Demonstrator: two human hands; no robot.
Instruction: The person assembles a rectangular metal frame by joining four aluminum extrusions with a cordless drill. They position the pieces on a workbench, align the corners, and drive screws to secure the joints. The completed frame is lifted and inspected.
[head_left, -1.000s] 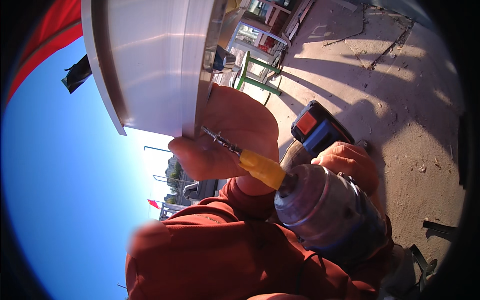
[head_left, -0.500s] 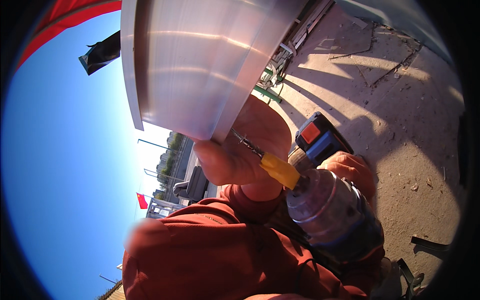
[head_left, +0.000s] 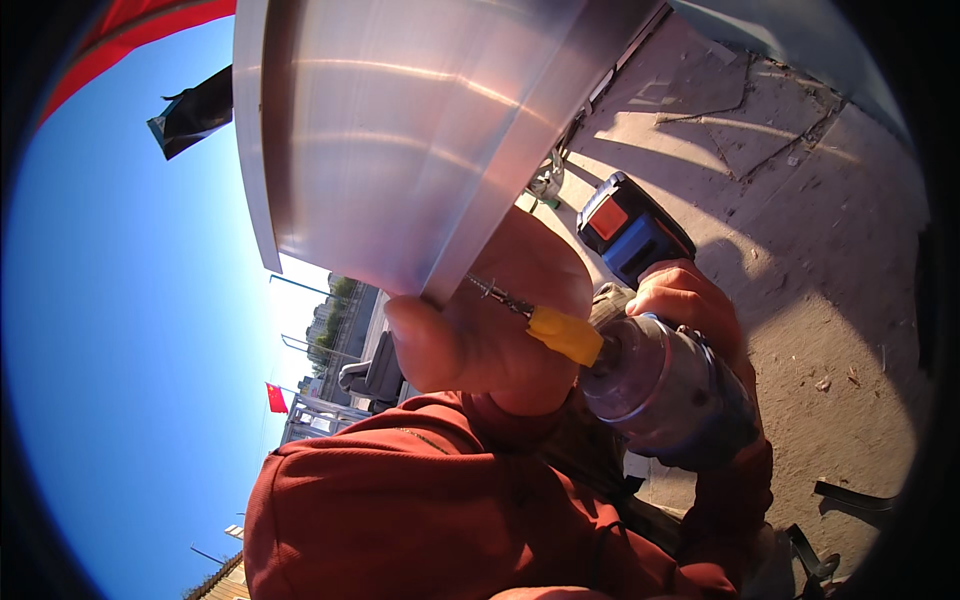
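A wide, shiny metal profile (head_left: 390,150) with raised side edges fills the upper middle. My left hand (head_left: 500,320) grips its lower corner, thumb in front and fingers hidden behind the metal. In my right hand (head_left: 690,300) is a blue and black cordless drill (head_left: 670,390), the fingers wrapped round its handle near the battery (head_left: 632,225). A yellow sleeve (head_left: 565,337) surrounds the front of the drill. From it a thin drill bit (head_left: 490,290) points up-left at the profile's edge, in front of my left palm. Whether the tip touches the metal I cannot tell.
Dusty concrete ground (head_left: 800,290) with debris and long shadows lies on the right. Dark strips (head_left: 850,495) rest at lower right. A grey seat (head_left: 375,375), a small red flag (head_left: 276,398) and railings stand behind. Red fabric (head_left: 130,40) hangs at upper left.
The drill's battery end and my right hand have shifted slightly up and left, and the drill body has risen. My left hand keeps its hold on the profile.
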